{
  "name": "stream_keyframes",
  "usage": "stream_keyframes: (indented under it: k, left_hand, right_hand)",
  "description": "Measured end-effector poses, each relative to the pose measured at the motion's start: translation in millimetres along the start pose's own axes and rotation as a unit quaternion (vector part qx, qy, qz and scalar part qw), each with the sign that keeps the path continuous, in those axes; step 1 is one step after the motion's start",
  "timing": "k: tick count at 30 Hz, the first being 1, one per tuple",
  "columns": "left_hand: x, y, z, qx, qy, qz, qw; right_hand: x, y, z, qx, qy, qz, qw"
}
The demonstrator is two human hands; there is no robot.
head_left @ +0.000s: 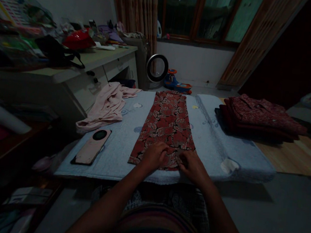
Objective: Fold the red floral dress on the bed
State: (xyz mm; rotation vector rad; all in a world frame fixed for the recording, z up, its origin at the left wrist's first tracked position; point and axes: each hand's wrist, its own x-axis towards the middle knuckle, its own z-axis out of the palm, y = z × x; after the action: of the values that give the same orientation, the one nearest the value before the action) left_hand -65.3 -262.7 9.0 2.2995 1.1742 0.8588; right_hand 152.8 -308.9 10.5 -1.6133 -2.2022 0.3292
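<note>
A red garment with a leaf pattern (168,121), which looks like trousers folded lengthwise, lies flat on the light blue cloth of the table. Its broad end is near me and its narrower end points to the window. My left hand (155,156) rests at the near end with its fingers curled in on the fabric. Across from it, on the right part of the same end, my right hand (194,166) pinches the garment between thumb and fingers. Both fingertips are dim and partly hidden.
A pink garment (107,106) lies crumpled at the table's left edge, behind a phone (93,149). On the right sits a stack of folded dark red clothes (262,117). A cluttered desk (94,66) stands left. A round fan (157,68) and ride-on toy (176,83) are beyond.
</note>
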Motion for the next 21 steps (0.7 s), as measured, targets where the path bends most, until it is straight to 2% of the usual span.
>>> stream_keyframes:
  k: [7, 15, 21]
  left_hand:
    - [22, 10, 6.8, 0.088, -0.011, 0.072, 0.993]
    - [53, 14, 11.5, 0.19, -0.106, 0.065, 0.974]
    - [56, 6, 17.5, 0.209, -0.088, 0.083, 0.97]
  right_hand:
    - [4, -3, 3, -0.058, 0.004, 0.025, 0.998]
    - [5, -9, 4, -0.021, 0.001, 0.023, 1.0]
    - [4, -10, 5, -0.013, -0.006, 0.021, 1.0]
